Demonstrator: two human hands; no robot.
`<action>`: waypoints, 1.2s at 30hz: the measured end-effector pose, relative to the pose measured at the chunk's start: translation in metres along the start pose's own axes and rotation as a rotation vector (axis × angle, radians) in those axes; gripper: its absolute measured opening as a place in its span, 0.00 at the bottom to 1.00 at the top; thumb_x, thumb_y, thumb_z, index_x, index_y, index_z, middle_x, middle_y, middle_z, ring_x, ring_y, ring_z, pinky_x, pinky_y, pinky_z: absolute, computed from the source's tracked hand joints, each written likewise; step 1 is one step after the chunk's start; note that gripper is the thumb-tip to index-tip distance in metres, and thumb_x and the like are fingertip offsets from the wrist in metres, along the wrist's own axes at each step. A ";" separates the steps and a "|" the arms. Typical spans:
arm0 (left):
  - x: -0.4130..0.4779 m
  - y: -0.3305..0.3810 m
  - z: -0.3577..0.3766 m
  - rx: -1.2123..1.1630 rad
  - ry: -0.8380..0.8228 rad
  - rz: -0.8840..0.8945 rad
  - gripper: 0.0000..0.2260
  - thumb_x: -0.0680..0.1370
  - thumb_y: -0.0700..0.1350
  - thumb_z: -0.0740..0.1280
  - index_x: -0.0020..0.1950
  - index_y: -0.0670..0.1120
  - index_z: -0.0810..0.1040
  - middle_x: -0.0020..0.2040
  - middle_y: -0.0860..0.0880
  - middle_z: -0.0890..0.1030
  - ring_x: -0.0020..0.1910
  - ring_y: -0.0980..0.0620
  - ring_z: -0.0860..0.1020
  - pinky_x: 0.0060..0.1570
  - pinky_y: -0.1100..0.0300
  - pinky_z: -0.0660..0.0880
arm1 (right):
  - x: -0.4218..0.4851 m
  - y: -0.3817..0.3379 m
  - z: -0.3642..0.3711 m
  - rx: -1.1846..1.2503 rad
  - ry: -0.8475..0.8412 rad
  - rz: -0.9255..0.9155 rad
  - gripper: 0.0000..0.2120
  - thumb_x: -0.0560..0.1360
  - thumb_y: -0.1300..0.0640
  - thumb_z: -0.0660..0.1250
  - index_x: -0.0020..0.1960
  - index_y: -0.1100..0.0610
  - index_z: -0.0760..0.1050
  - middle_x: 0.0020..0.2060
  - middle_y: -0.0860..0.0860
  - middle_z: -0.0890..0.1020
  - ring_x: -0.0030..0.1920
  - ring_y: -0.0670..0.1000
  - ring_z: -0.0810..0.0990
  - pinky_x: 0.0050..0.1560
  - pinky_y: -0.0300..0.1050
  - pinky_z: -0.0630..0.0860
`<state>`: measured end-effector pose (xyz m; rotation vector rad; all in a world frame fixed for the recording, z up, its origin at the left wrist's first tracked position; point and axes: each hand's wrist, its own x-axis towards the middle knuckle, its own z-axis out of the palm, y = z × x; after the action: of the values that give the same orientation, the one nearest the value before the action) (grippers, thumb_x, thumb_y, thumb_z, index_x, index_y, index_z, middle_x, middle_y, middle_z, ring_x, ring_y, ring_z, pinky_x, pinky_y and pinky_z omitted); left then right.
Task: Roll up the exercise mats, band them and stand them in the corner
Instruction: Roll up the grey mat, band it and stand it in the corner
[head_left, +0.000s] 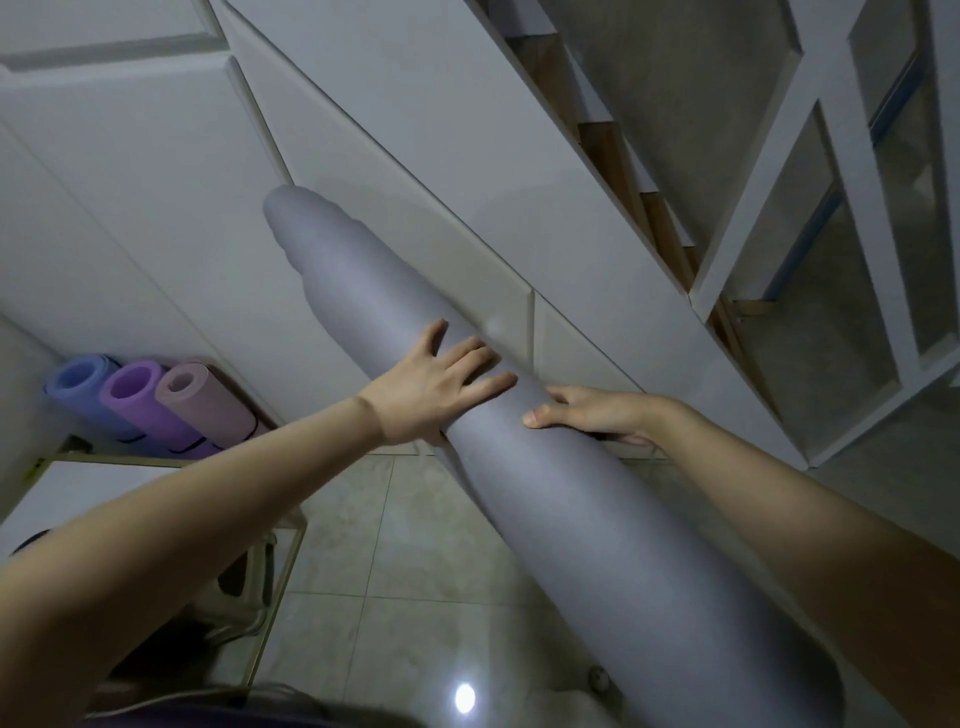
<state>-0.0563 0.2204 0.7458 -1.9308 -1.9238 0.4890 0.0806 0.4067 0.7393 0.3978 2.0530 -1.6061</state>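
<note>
Grey mat (571, 519) nearest me, my left hand (431, 384) flat on it, my right hand (597, 413) curled round it, three mats (137, 389) far left.

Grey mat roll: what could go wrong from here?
1. The grey mat roll shows no band. The left hand only presses flat and the right hand grips one spot, so it may loosen.
2. Its far end is telescoped in steps, so it may stand crooked.
3. That end appears near the white panel and could bump it.
</note>
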 end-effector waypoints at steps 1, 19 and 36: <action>0.003 -0.002 0.000 -0.012 -0.025 0.006 0.43 0.55 0.51 0.76 0.68 0.45 0.64 0.57 0.39 0.75 0.56 0.41 0.74 0.54 0.38 0.68 | -0.002 -0.004 0.003 -0.066 0.038 -0.005 0.32 0.72 0.47 0.71 0.71 0.54 0.63 0.64 0.47 0.74 0.59 0.46 0.76 0.59 0.41 0.75; 0.000 0.013 -0.005 0.003 0.112 -0.077 0.38 0.62 0.48 0.79 0.67 0.47 0.65 0.62 0.41 0.68 0.62 0.42 0.67 0.56 0.41 0.71 | -0.010 0.004 0.011 -0.114 0.482 0.003 0.34 0.65 0.49 0.77 0.65 0.54 0.65 0.54 0.49 0.76 0.48 0.47 0.76 0.42 0.40 0.72; 0.005 0.004 -0.025 0.080 0.037 0.047 0.52 0.50 0.54 0.80 0.69 0.43 0.63 0.61 0.37 0.73 0.61 0.39 0.71 0.57 0.35 0.67 | -0.016 -0.001 -0.008 0.109 -0.014 0.029 0.22 0.77 0.45 0.60 0.66 0.55 0.70 0.59 0.50 0.80 0.59 0.48 0.79 0.62 0.45 0.74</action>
<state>-0.0407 0.2247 0.7657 -1.9250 -1.8114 0.5317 0.0920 0.4151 0.7505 0.4514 1.9471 -1.7033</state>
